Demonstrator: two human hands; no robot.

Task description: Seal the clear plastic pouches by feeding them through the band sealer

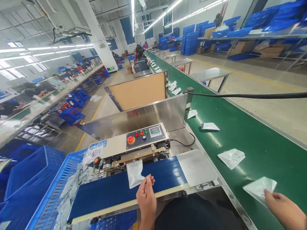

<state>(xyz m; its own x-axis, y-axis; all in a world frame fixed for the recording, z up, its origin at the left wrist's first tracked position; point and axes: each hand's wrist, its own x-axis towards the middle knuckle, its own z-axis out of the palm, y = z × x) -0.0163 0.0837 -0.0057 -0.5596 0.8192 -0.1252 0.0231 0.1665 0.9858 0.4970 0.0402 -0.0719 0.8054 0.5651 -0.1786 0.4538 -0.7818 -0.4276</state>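
Currently my left fingers (149,181) pinch a clear pouch (134,174) on the band sealer's blue belt (112,193); my right fingers (270,195) grip another pouch (260,190) at four o'clock.

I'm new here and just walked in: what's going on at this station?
A person's left hand is at a clear pouch on the blue belt of a sealing machine. Their right hand touches another pouch on the green conveyor. More pouches lie in a blue crate beside the machine.
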